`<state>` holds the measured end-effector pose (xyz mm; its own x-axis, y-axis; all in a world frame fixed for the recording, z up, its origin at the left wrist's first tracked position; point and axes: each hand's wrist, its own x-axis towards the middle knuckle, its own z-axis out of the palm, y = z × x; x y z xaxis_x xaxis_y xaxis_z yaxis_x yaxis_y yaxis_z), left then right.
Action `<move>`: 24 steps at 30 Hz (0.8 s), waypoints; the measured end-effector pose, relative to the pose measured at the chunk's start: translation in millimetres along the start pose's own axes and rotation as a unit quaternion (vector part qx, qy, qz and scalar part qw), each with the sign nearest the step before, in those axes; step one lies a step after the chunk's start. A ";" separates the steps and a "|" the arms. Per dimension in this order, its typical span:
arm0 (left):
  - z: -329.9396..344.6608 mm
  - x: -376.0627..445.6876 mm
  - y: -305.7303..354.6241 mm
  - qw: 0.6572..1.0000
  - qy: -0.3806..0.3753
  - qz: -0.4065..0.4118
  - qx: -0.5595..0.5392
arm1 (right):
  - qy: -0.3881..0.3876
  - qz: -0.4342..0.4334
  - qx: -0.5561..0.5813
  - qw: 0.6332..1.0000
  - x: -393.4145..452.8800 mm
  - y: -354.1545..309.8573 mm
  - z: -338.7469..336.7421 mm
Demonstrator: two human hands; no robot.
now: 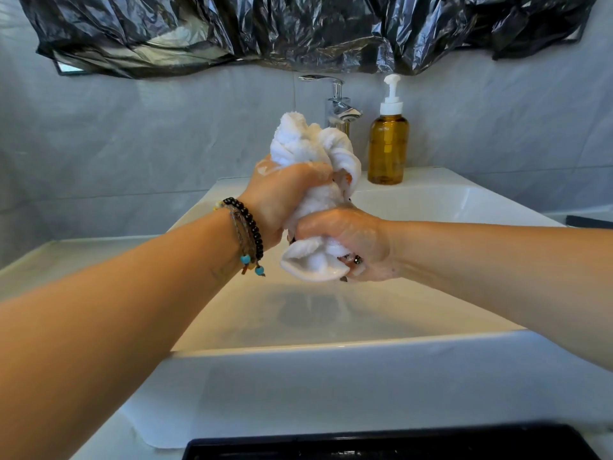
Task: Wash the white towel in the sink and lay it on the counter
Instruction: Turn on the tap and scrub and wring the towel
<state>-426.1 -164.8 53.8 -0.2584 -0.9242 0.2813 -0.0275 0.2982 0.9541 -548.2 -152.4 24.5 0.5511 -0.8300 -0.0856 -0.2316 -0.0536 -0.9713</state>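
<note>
We have the white towel bunched into a thick twisted roll and clamped between both fists above the sink. Our left hand wraps the roll higher up and farther from us, while our right hand clenches the lower end, nearer to us; the two fists sit almost touching, one stacked over the other. The roll's long axis runs steeply, from a puffed end sprouting above the left fist, just in front of the faucet, down to a short flared tail poking out below and to the left of the right fist. Both hands look wet and slick, perhaps soapy. The amber pump bottle stands beyond the hands, to their right. We judge this to be the wringing step, with the towel held over the basin so water falls in. The flat counter lies out past the left forearm, so the left hand seems better placed to carry the towel there and spread it.
</note>
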 end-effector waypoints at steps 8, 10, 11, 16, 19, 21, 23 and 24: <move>-1.6 4.2 -4.2 1.000 0.001 0.014 -0.014 | -0.001 0.014 -0.004 1.000 8.0 11.7 -15.9; -3.6 5.9 -4.4 1.000 0.004 0.006 -0.021 | -0.006 0.023 0.007 1.000 5.0 8.3 -23.6; -4.4 6.3 -4.4 0.999 0.004 -0.003 -0.036 | -0.027 0.036 0.020 0.999 0.5 4.4 -30.2; -3.7 6.4 -5.3 0.998 -0.007 0.003 -0.066 | -0.044 0.040 0.073 0.996 -24.4 -5.9 -71.3; -2.9 4.1 -8.1 0.992 -0.077 -0.024 -0.094 | 0.047 -0.072 0.088 0.992 -19.1 -9.9 -77.8; -0.5 0.5 -9.9 0.986 -0.134 -0.043 -0.086 | 0.073 -0.137 0.092 0.984 -13.4 -19.4 -68.0; 4.7 -5.6 -12.5 0.975 -0.206 -0.055 -0.069 | 0.124 -0.182 0.051 0.974 -10.4 -25.1 -58.1; 7.3 -8.3 -13.9 0.966 -0.237 -0.069 -0.073 | 0.141 -0.192 0.025 0.971 -11.2 -27.1 -53.5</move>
<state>-430.6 -159.5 37.5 -0.6758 -0.7297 0.1043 0.0342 0.1104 0.9933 -591.0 -171.3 63.7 0.3465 -0.8732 0.3428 -0.0095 -0.3687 -0.9295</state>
